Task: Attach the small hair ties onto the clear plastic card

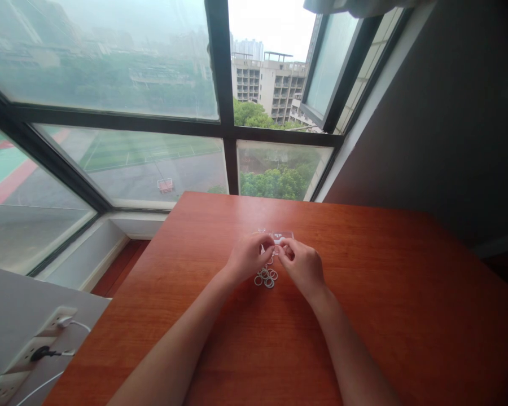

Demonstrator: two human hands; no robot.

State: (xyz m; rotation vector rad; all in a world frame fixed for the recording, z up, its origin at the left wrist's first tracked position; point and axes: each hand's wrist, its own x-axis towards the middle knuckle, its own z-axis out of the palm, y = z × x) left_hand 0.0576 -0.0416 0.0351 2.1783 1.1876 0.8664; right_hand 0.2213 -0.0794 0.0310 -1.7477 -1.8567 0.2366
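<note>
Nearest the camera, at the lower left, a white power strip (23, 355) sits on a grey ledge beside the table's left edge, with one black and one white plug in it. Both bare forearms run up from the bottom edge across the reddish wooden table (406, 316), which has broad bare surface to either side of them and in front of the near edge.

The left hand (248, 256) and the right hand (302, 265) meet near the middle of the tabletop, fingertips drawn together and almost touching each other. They seem pinched on something small and pale between them, but it is too small to tell what. Just below and between the hands lies a loose pile of small white rings (266, 277), flat on the wood. Just beyond the fingertips sits a small clear plastic case (281, 235), partly hidden by the fingers.

Past it the table stays bare up to its far edge, which ends at the window (152, 163). A dark wall (449, 113) closes the right side.
</note>
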